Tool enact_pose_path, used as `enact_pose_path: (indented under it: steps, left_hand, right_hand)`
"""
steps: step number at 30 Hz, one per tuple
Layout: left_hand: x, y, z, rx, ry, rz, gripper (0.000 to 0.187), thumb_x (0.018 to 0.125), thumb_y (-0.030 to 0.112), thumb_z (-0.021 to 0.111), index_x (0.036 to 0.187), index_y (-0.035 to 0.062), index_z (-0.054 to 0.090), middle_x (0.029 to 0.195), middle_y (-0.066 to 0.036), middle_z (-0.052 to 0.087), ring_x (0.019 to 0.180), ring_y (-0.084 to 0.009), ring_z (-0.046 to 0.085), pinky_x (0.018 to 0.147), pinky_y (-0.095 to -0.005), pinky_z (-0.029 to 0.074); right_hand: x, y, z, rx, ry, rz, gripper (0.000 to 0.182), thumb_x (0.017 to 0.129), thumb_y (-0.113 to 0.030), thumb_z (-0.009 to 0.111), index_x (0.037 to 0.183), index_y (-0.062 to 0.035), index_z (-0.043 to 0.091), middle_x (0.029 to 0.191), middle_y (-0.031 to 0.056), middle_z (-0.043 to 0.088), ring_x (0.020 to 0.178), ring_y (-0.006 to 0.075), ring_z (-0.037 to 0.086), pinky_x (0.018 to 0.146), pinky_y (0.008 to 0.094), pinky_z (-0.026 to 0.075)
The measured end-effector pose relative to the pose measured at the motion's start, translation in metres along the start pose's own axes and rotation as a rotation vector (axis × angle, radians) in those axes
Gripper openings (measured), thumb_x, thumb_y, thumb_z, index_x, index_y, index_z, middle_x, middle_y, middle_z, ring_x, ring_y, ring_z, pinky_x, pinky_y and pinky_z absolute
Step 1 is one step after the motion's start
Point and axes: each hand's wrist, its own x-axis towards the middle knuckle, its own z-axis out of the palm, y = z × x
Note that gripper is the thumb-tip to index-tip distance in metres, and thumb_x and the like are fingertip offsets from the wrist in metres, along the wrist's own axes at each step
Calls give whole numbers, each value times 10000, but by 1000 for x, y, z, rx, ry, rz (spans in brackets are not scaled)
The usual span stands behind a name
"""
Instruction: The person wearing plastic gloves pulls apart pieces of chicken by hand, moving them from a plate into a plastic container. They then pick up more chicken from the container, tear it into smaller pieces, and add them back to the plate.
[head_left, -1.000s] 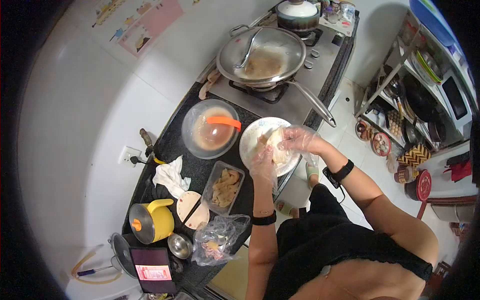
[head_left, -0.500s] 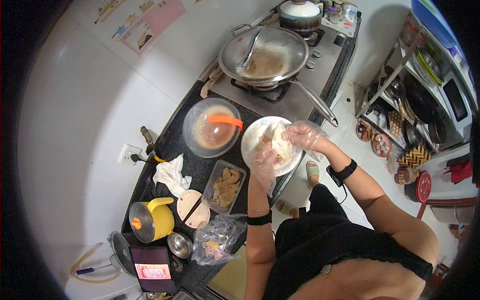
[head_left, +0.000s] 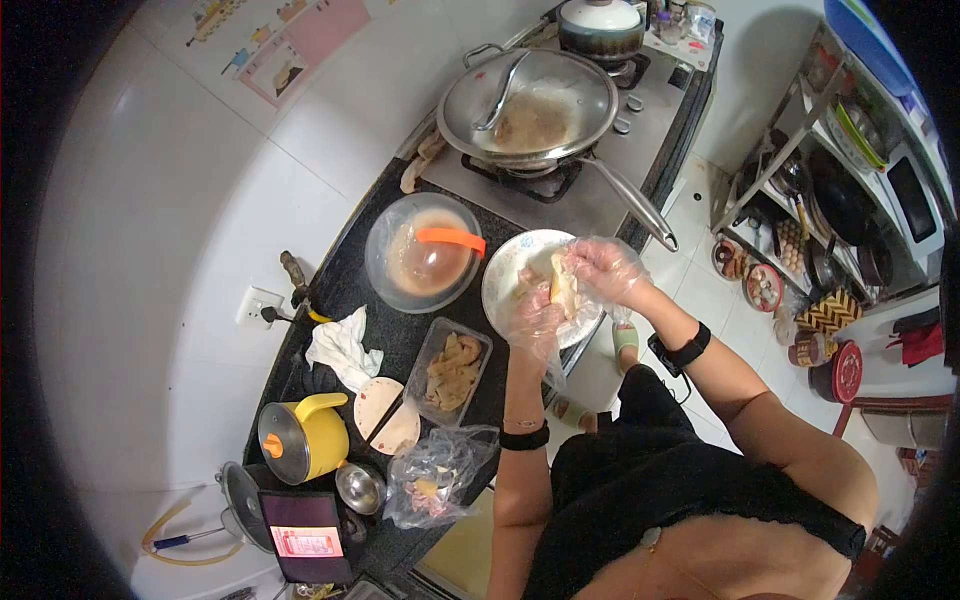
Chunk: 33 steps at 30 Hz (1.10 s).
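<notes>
Both hands wear clear plastic gloves over a white bowl (head_left: 497,290) at the counter's front edge. My right hand (head_left: 603,268) has its fingers closed on a pale, yellowish piece of raw meat (head_left: 565,285). My left hand (head_left: 538,318) grips the same piece from its lower left side. More pinkish meat shows in the bowl beside my fingers. Left of the bowl stands a clear tub (head_left: 400,262) of cloudy liquid with an orange handle (head_left: 450,238) across it. Below that tub, a plastic tray (head_left: 450,372) holds pale pieces.
A lidded pan (head_left: 530,105) sits on the stove, its long handle (head_left: 635,207) pointing toward the front edge. At lower left are a white cloth (head_left: 345,348), a yellow kettle (head_left: 320,440), a plate with chopsticks (head_left: 385,415), a plastic bag (head_left: 435,480) and a screen (head_left: 303,540).
My right hand has moved slightly up, and the meat piece has turned and looks narrower. My left hand has shifted slightly right.
</notes>
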Motion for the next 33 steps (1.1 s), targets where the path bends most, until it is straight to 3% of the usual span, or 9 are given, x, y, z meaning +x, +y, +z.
enact_pose_path:
  steps: [2, 9, 11, 12, 14, 17, 21, 26, 33]
  left_hand:
    - [-1, 13, 6, -195, -99, -93, 398, 767, 13, 553, 1150, -27, 452, 1046, -101, 537, 892, -176, 551, 734, -294, 495]
    - [2, 5, 1, -75, -199, 16, 452, 783, 35, 527, 1206, -27, 381, 1115, -120, 502, 985, -202, 521, 799, -308, 474]
    - [2, -15, -7, 175, -214, 289, 436, 776, 27, 520, 1189, -38, 395, 1108, -119, 506, 994, -199, 514, 807, -288, 464]
    - [-1, -7, -3, 176, -215, 289, 436, 776, 27, 520, 1189, -38, 395, 1108, -119, 506, 994, -199, 514, 807, -288, 464]
    - [-10, 19, 10, -193, -45, -70, 296, 773, 88, 584, 1035, -31, 514, 954, -81, 558, 853, -142, 542, 754, -235, 444]
    - [-12, 10, 2, -227, 65, -195, 278, 788, 44, 533, 1046, -55, 504, 940, -78, 563, 852, -129, 545, 754, -233, 459]
    - [-14, 12, 5, -166, 82, -157, 212, 795, 59, 555, 976, -50, 533, 842, -61, 573, 738, -103, 547, 673, -208, 458]
    - [-20, 12, 6, -183, 355, -221, 218, 789, 73, 597, 965, -36, 527, 847, -71, 563, 694, -104, 533, 591, -200, 461]
    - [-21, 10, -2, -212, 335, -181, 181, 769, 18, 576, 933, -51, 546, 776, -55, 565, 649, -110, 525, 556, -214, 438]
  right_hand:
    - [0, 3, 0, 56, -2, 10, 161, 806, -46, 503, 951, -10, 562, 812, 62, 549, 758, 131, 512, 721, 266, 420]
    - [0, 1, -3, 231, 16, 27, 150, 811, -54, 523, 948, -10, 564, 830, 30, 538, 777, 100, 502, 718, 248, 417]
    - [-1, 1, -4, 184, 27, 35, 152, 808, -63, 537, 947, -11, 567, 829, 28, 540, 778, 98, 504, 721, 246, 418]
    - [-1, 1, -4, 136, 35, 42, 155, 805, -72, 551, 946, -12, 569, 828, 26, 542, 779, 96, 507, 723, 244, 419]
    - [-3, -5, -5, 73, 54, 36, 151, 804, -79, 558, 938, -12, 574, 825, 24, 543, 771, 96, 510, 715, 243, 423]
    - [-3, -19, -1, 19, 57, 78, 146, 801, -88, 567, 923, -11, 582, 817, 21, 545, 752, 95, 516, 696, 242, 432]
    - [0, -16, 5, 49, 19, 80, 146, 796, -91, 576, 918, -11, 591, 805, 13, 545, 720, 83, 510, 669, 244, 441]
    - [2, -22, 19, 154, -66, 84, 126, 829, -106, 545, 920, -23, 571, 796, -19, 550, 731, 63, 490, 677, 223, 422]
    - [6, -19, 24, 13, -32, -13, 77, 827, -62, 526, 883, -15, 552, 777, -26, 508, 723, 63, 466, 669, 221, 414]
